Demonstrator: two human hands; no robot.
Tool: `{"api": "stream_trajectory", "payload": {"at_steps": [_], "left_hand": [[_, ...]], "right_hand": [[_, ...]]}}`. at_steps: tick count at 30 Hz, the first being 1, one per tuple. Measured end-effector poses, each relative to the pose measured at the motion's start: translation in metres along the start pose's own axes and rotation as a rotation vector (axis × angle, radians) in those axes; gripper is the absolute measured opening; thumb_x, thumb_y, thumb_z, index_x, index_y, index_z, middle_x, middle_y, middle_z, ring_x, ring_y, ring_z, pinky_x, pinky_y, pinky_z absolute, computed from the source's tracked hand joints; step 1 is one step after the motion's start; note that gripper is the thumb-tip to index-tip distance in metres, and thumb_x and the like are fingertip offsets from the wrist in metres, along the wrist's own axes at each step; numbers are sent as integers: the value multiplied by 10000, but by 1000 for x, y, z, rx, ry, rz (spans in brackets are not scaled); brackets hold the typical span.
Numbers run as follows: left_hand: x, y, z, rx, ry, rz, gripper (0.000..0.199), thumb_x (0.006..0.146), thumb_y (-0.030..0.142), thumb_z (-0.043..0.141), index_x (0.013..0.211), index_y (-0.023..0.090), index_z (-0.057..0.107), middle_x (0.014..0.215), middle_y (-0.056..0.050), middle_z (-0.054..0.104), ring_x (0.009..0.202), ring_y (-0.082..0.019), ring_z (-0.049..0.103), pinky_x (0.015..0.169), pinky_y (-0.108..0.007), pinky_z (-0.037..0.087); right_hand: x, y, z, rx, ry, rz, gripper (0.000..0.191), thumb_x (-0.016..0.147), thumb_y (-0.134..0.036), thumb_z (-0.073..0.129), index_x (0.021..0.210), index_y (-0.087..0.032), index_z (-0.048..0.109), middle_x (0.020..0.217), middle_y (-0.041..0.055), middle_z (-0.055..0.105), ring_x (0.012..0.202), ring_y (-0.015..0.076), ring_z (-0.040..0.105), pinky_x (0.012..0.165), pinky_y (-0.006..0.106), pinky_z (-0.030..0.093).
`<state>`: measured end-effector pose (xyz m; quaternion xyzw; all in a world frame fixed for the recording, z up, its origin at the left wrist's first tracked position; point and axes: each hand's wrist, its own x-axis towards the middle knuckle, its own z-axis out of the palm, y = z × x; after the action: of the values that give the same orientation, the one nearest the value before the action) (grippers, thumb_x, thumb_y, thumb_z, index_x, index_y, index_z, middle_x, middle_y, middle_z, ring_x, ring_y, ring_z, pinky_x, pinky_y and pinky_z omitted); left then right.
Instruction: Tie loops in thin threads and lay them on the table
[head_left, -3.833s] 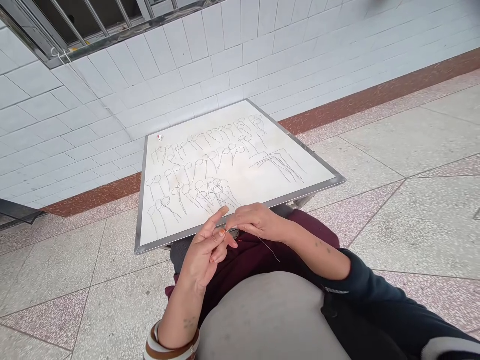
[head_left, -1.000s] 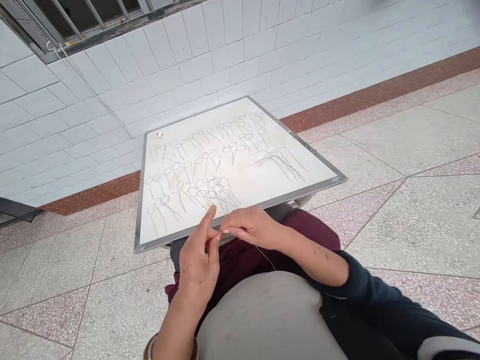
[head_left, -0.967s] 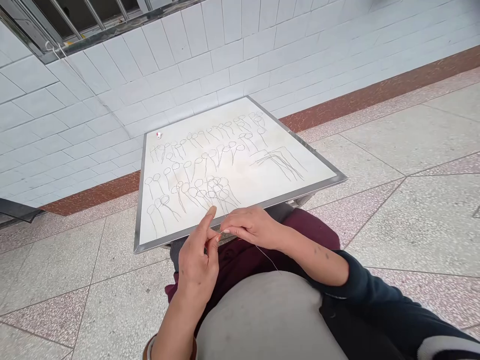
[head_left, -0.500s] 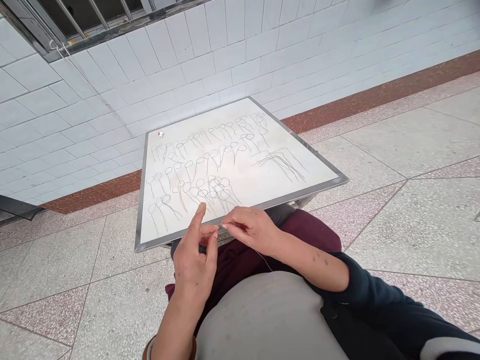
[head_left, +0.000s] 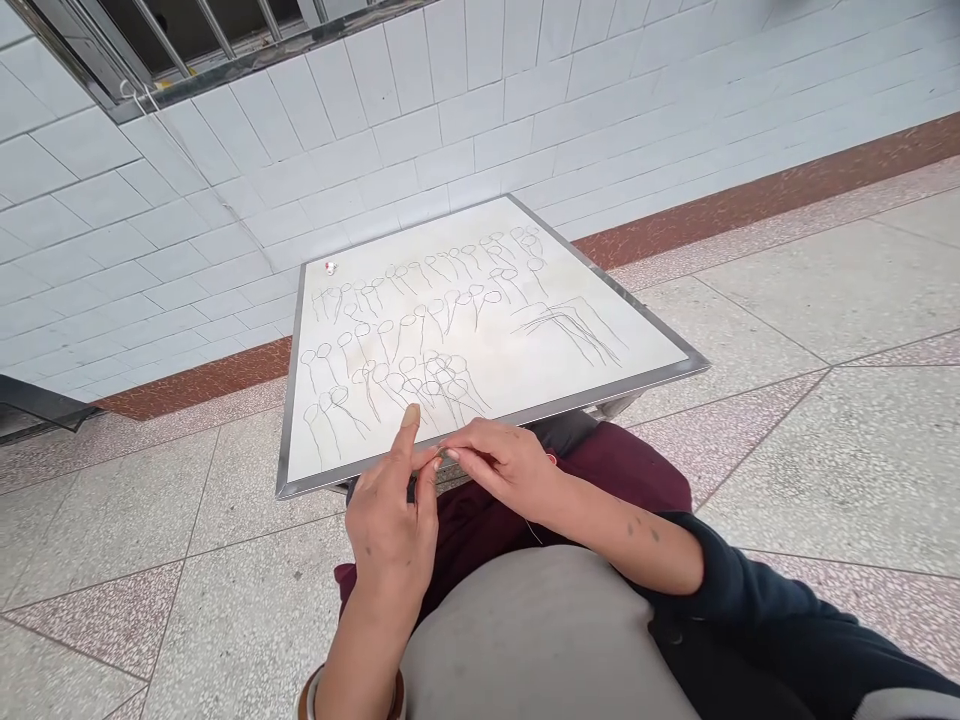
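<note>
Both hands meet just over the table's near edge, pinching one thin wire between their fingertips. My left hand (head_left: 391,510) grips it between thumb and a fingertip, while another finger points up toward the table. From the right side, my right hand (head_left: 510,465) closes thumb and forefinger on the same wire at a small bend. A loose tail of the wire (head_left: 534,533) hangs below the right palm. Beyond the fingers, several wires with round loops (head_left: 431,385) lie in rough rows. Straighter, unlooped wires (head_left: 577,330) form a bunch at the right.
The white tabletop (head_left: 495,340) has a grey metal rim (head_left: 652,378). A small red and white item (head_left: 331,267) sits near its far left corner. Behind it rises a white tiled wall (head_left: 420,130) with a barred window (head_left: 217,35). Stone flooring (head_left: 757,430) surrounds the table.
The fingertips have drawn closer together, and the wire between them looks more bent. Its hanging tail shows shorter below my right hand. The whole view has shifted slightly.
</note>
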<state>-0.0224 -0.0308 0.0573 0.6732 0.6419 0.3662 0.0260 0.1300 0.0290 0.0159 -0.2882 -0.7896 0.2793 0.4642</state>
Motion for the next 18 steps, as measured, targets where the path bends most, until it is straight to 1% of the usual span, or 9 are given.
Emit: {"api": "stream_trajectory", "payload": {"at_steps": [3, 6, 10, 12, 15, 16, 18], "left_hand": [[-1, 1, -3, -46, -43, -48, 524, 902, 277, 572, 1404, 307, 425, 955, 35, 757, 906, -169, 695, 860, -336, 528], [-1, 3, -3, -11, -48, -54, 505, 906, 280, 560, 1396, 303, 441, 950, 31, 758, 874, -170, 697, 844, -339, 532], [0, 4, 3, 63, 28, -22, 496, 905, 242, 553, 1389, 289, 455, 941, 20, 752, 829, -160, 688, 812, -328, 530], [0, 2, 6, 61, 68, -24, 493, 898, 219, 552, 1381, 272, 468, 937, 4, 745, 814, -159, 683, 796, -321, 533], [1, -1, 9, 34, 87, -38, 492, 883, 201, 554, 1368, 246, 483, 920, -12, 737, 780, -158, 676, 779, -320, 540], [1, -1, 10, 26, 92, -40, 495, 880, 198, 557, 1367, 240, 483, 912, -10, 736, 771, -155, 674, 778, -318, 541], [1, -3, 10, 14, 102, -40, 504, 876, 196, 563, 1370, 236, 475, 897, -2, 734, 753, -143, 670, 780, -308, 541]], "right_hand": [[-1, 2, 1, -61, 7, 3, 161, 943, -179, 480, 952, -189, 641, 789, 21, 662, 722, 124, 602, 661, 237, 468], [-2, 3, 2, -98, 14, -14, 164, 947, -194, 475, 960, -193, 638, 771, 22, 656, 705, 130, 596, 646, 245, 466], [-3, 1, 3, -84, -35, -29, 181, 951, -218, 480, 1060, -197, 623, 829, 33, 676, 742, 141, 608, 679, 266, 487], [-2, -1, 4, -49, -50, 19, 198, 940, -225, 507, 1108, -196, 607, 831, 27, 682, 709, 134, 610, 662, 262, 496], [-2, -1, 5, 8, -4, 132, 153, 911, -237, 566, 1050, -198, 619, 825, 14, 695, 658, 117, 616, 623, 240, 501], [-3, 0, 5, 14, 12, 142, 126, 907, -237, 575, 1014, -199, 628, 834, 15, 700, 664, 116, 621, 624, 237, 503], [-4, 1, 8, 8, 27, 106, 102, 911, -227, 566, 975, -199, 641, 869, 26, 708, 718, 125, 635, 654, 244, 509]]}}
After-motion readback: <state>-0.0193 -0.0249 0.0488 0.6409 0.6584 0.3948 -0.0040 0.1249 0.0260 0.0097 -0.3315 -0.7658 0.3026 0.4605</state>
